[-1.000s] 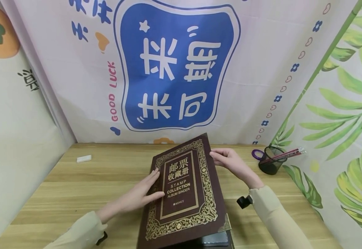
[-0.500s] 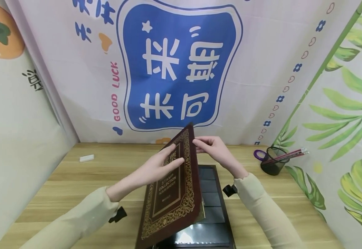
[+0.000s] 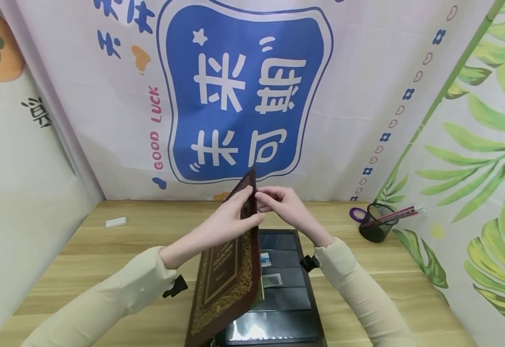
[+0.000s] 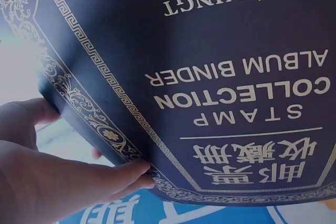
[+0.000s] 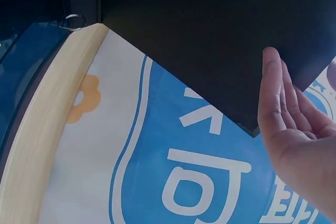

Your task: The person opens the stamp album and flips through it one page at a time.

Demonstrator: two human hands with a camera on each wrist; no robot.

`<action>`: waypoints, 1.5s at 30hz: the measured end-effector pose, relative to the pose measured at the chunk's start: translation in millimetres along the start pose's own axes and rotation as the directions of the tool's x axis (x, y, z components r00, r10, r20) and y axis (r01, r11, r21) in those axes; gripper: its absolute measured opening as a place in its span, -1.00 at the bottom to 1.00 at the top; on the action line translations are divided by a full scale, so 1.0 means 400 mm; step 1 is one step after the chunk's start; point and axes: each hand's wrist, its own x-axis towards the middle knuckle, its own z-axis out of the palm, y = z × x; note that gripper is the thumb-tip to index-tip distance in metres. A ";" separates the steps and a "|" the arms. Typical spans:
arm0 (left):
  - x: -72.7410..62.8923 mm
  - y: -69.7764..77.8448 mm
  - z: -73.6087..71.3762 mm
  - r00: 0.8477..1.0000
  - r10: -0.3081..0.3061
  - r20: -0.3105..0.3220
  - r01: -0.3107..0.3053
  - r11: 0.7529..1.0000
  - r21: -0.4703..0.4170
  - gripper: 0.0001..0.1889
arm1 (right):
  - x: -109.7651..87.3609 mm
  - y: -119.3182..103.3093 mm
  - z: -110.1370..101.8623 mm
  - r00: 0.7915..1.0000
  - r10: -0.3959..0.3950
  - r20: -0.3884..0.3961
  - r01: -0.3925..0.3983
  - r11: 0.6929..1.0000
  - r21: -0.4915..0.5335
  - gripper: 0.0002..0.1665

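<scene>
A dark maroon stamp album (image 3: 231,270) with gold borders lies partly opened on the table; its front cover stands steeply raised. My left hand (image 3: 224,217) rests its nearly straight fingers on the cover's outer face, thumb by the free edge. Across that edge, my right hand (image 3: 283,202) pinches the cover, its fingers (image 5: 272,77) lying along the black inner side. Beneath the cover shows a black pocket page (image 3: 285,299) holding a small blue stamp (image 3: 265,260) and a greyish one (image 3: 272,280). The raised cover hides the page's left part.
On the wooden table (image 3: 139,255), a white eraser-like block (image 3: 115,222) lies at the far left. A black mesh pen cup (image 3: 373,231) with pencils stands at the right, a purple ring-shaped thing (image 3: 357,214) at its rim. Printed cloth (image 3: 118,144) hangs behind.
The cover has swung up from a low slant to nearly upright, tilting leftward, and the inside page has come into view. Both hands have shifted up with it, the right hand also leftward.
</scene>
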 end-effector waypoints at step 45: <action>-0.295 -0.281 -0.324 0.986 0.002 -0.167 0.009 0.998 0.065 -0.43 | -0.284 0.398 -0.070 0.947 0.231 0.223 0.031 0.625 -0.780 0.35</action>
